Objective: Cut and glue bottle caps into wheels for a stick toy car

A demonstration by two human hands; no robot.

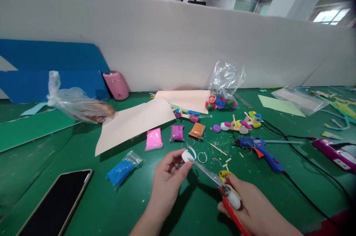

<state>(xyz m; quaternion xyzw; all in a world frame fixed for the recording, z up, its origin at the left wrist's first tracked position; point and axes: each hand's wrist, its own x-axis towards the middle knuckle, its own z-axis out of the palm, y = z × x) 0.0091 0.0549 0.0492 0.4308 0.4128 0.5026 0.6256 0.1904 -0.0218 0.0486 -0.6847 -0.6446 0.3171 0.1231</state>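
My left hand (168,180) pinches a small white plastic cap (187,156) between thumb and fingers. A thin white strip (192,151) curls up at the cap's edge. In my right hand (251,206) is a pair of scissors (210,175) with red and yellow handles. Their blades point left and the tips meet the cap's lower edge; whether they cut into it I cannot tell. A white rounded piece (234,199) shows by the scissors' handles, partly covered by my fingers. Just beyond the cap, a white ring (202,158) and another thin ring (190,142) lie on the table.
On the green table (122,213) are clay packets in pink (154,139), purple (177,132), orange (197,130) and blue (124,168). A blue glue gun (261,150) with a cord lies right, a phone (55,204) left. Farther back are stick-and-cap models (239,124) and a bag of caps (222,99).
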